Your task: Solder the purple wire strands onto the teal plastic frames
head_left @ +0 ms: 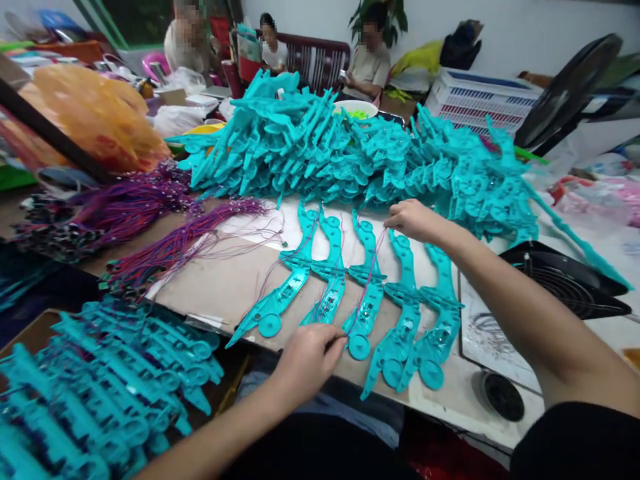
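Observation:
Several curved teal plastic parts lie side by side on the table, with thin wires over some of them. My left hand (pixel 315 353) is pinched at the lower end of the middle teal part (pixel 367 307), by its round disc, on a thin wire. Farther up, my right hand (pixel 407 220) pinches the other end of the reddish-purple wire (pixel 373 263), which runs between the hands over that part. To the left sit bundles of red and purple wires (pixel 175 247) with small connectors.
A large heap of teal parts (pixel 310 140) spans the table's back. More teal parts (pixel 115 373) fill a box at lower left. A black fan (pixel 555 280) and a round black container (pixel 503 397) are at right. People sit in the background.

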The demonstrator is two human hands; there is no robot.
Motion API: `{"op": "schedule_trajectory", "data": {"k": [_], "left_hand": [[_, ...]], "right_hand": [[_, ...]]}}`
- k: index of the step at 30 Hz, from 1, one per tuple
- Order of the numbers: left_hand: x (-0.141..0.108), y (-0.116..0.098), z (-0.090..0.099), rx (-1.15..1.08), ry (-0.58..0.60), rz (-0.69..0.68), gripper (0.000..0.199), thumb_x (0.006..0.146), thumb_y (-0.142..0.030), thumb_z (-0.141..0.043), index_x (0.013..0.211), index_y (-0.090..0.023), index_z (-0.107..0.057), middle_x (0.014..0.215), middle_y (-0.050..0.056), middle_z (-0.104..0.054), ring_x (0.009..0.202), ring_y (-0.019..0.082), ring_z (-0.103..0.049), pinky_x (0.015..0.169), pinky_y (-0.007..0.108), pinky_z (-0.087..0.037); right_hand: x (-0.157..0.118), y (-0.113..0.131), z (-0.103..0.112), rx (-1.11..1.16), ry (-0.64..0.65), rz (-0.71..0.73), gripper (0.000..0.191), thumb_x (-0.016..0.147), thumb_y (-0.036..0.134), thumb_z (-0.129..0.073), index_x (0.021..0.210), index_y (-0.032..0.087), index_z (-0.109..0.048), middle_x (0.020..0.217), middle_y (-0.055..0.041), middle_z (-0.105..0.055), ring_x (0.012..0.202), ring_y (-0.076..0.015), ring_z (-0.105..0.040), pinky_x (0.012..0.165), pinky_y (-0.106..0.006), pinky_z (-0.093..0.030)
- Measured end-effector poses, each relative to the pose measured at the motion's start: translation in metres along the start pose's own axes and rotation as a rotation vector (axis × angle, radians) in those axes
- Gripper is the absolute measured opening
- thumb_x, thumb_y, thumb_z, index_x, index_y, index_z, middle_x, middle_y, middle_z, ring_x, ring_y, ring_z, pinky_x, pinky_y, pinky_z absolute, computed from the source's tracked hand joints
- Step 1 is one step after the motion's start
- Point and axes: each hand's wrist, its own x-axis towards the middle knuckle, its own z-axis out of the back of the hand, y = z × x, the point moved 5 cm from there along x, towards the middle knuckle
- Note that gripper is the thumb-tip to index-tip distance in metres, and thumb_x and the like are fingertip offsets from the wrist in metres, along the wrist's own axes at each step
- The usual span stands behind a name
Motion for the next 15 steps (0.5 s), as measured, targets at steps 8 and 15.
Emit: {"op": "schedule_trajectory", "data": {"k": [8,15], "left_hand": [[0.000,0.003,-0.054,0.538,-0.143,-0.166,0.022,0.087,-0.027,-0.054,0.068,-0.019,-0.062,0.075,0.006,-0.063,0.077,0.023,-0.061,0.065,0.033,-0.046],[-0.002,0.002,-0.064,0.633,-0.130,-0.234,0.013,0.082,-0.026,-0.062,0.072,-0.019,-0.058,0.075,0.005,-0.061,0.072,0.022,-0.059,0.059,0.033,-0.046]], "right_hand": [[-0.007,0.015,-0.083,-0.170,0.157,0.350,0.023,0.086,0.015,-0.050,0.080,0.021,-0.072,0.093,-0.0085,-0.061,0.101,-0.0222,-0.043,0.101,-0.041,-0.024],[-0.015,-0.007,-0.085,0.047,0.035,-0.004,0.031,0.075,0.014,-0.055,0.101,0.018,-0.073,0.098,-0.0106,-0.067,0.099,-0.0245,-0.051,0.089,-0.036,-0.034]]}}
